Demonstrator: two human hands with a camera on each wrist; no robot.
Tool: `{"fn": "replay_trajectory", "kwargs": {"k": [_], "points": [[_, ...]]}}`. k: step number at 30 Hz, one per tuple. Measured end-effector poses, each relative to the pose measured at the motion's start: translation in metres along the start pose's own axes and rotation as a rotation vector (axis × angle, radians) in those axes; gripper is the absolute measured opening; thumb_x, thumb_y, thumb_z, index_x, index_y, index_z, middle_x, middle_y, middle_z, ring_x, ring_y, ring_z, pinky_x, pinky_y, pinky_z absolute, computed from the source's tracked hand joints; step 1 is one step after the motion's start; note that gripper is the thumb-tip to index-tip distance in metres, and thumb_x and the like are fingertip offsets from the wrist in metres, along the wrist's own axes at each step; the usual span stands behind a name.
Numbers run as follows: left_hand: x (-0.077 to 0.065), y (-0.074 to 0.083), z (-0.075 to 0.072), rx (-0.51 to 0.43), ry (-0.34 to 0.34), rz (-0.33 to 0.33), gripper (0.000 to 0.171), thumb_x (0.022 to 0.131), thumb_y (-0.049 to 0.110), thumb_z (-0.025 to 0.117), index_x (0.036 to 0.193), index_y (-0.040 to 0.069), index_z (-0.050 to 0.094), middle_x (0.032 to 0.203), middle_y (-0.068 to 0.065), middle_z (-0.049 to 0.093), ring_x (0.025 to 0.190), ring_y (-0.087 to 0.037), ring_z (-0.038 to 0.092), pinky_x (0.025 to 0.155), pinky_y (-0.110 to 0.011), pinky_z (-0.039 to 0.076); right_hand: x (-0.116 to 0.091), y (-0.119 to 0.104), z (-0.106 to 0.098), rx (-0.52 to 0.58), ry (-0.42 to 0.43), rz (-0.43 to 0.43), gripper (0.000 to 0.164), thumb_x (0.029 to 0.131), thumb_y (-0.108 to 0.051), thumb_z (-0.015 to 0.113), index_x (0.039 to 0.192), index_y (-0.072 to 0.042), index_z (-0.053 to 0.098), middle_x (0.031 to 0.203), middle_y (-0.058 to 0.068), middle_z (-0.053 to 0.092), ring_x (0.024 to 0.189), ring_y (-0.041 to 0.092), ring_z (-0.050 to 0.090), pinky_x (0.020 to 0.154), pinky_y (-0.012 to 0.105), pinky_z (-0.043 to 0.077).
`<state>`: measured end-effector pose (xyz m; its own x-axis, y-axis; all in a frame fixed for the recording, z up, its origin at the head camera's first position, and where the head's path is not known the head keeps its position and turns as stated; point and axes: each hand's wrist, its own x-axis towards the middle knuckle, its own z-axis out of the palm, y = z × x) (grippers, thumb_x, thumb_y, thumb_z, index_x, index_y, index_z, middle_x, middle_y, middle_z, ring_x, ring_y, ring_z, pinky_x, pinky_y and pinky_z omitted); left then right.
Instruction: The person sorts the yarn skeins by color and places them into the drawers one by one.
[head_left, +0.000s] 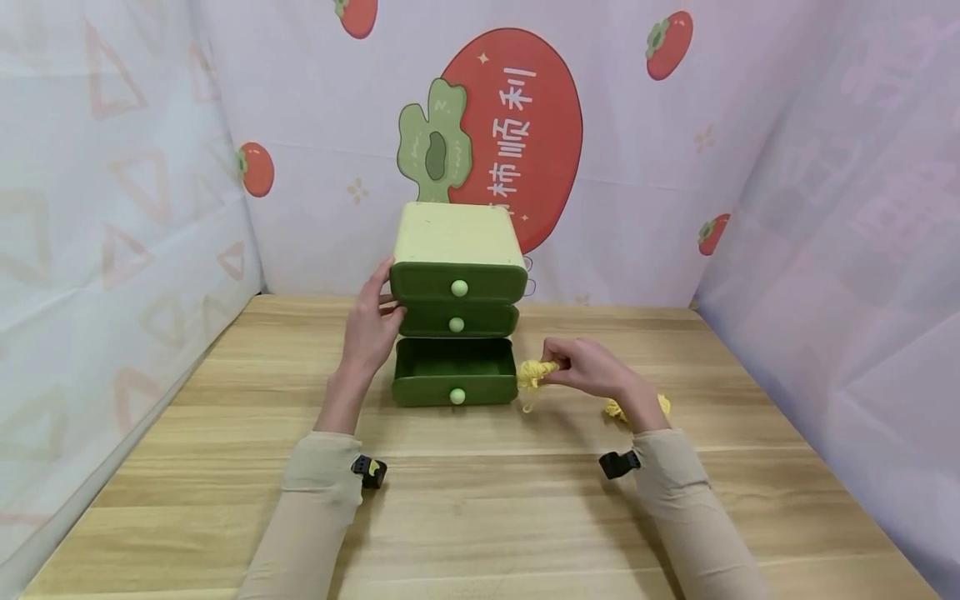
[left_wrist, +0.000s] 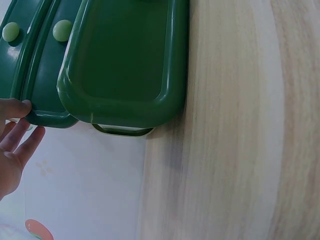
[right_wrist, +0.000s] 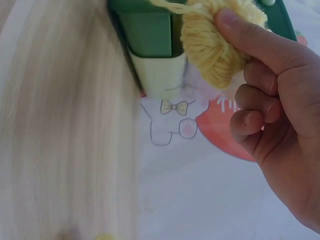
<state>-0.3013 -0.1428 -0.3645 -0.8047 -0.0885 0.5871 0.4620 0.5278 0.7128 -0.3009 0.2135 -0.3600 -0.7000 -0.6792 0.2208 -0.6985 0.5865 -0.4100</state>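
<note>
A small drawer cabinet [head_left: 459, 233] with a cream top and green drawers stands on the table. Its bottom drawer [head_left: 456, 390] is pulled out, its inside partly visible; the upper two look closed. My left hand [head_left: 371, 327] rests against the cabinet's left side, and in the left wrist view its thumb [left_wrist: 19, 108] touches a drawer front's edge while the fingers extend beside it. Just right of the pulled-out drawer, my right hand [head_left: 588, 367] pinches a bundle of yellow yarn [head_left: 534, 372] between thumb and fingers. A loose strand dangles from the yarn.
Another yellow yarn bundle [head_left: 617, 410] lies on the wooden table [head_left: 480, 517], partly hidden behind my right wrist. A cloth backdrop [head_left: 322, 100] with printed tomatoes stands behind the cabinet, and cloth walls line both sides.
</note>
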Motion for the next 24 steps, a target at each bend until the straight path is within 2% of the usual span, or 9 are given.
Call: {"fn": "replay_trajectory", "kwargs": {"k": [6,15,24], "points": [[-0.001,-0.001,-0.002,0.005,0.005,0.001,0.079,0.089,-0.010,0.063,0.155,0.025,0.036,0.143,-0.016,0.052,0.106,-0.038,0.068,0.091,-0.047,0.060,0.023,-0.017,0.007,-0.039,0.039,-0.050,0.026,0.084,-0.029,0.081,0.082,-0.021,0.056,0.065,-0.008,0.043,0.059,0.004,0.039,0.054,0.020,0.033],[-0.001,-0.004,0.000,0.013,0.002,0.014,0.079,0.090,-0.009,0.064,0.155,0.026,0.035,0.142,-0.016,0.053,0.106,-0.037,0.068,0.090,-0.046,0.060,0.060,-0.042,0.023,-0.114,0.016,-0.123,0.027,0.091,-0.034,0.073,0.088,-0.018,0.052,0.065,-0.009,0.043,0.055,0.004,0.039,0.052,0.019,0.031],[0.000,-0.003,0.001,0.014,0.016,0.020,0.080,0.089,-0.010,0.064,0.155,0.026,0.035,0.144,-0.016,0.051,0.105,-0.037,0.068,0.089,-0.045,0.060,0.081,-0.054,0.046,-0.192,0.052,-0.128,0.023,0.094,-0.037,0.069,0.093,-0.018,0.055,0.063,-0.010,0.044,0.054,0.004,0.040,0.050,0.020,0.027]]}}
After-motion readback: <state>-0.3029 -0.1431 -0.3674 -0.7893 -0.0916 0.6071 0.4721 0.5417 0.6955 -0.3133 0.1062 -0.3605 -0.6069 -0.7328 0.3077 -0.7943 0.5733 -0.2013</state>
